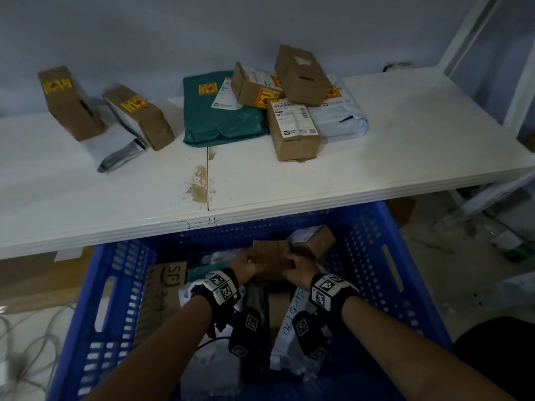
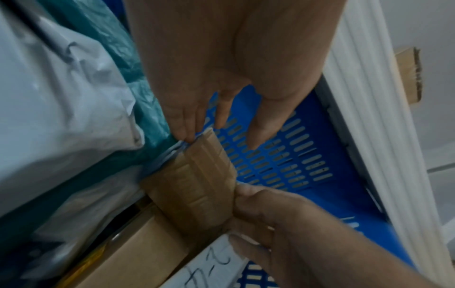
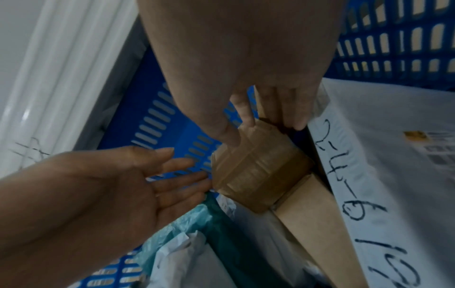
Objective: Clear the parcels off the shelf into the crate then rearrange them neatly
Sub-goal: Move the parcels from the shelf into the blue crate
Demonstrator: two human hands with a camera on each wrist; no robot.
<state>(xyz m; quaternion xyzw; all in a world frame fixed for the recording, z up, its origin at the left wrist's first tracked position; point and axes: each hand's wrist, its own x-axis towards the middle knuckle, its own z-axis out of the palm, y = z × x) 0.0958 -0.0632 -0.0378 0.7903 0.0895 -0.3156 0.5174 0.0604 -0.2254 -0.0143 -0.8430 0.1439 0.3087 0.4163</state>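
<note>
We see a plain grey-blue wall (image 1: 144, 33) across the top of the head view, dimly lit. A white upright post (image 1: 469, 30) runs up the upper right corner. Lower right, a dirty concrete floor (image 1: 451, 287) with scattered debris. Lower left, loose grey cables (image 1: 26, 351) on the floor, with flat brown cardboard (image 1: 37, 282) just above them.

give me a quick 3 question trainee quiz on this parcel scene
1. True or false: the shelf is already cleared of parcels.
2. What colour is the crate?
3. Both hands meet at which item? A) green mailer bag B) small taped cardboard box C) white bag with handwriting

Key:
1. False; several boxes and bags remain on it.
2. Blue.
3. B; the left hand and right hand are at its sides.
</note>
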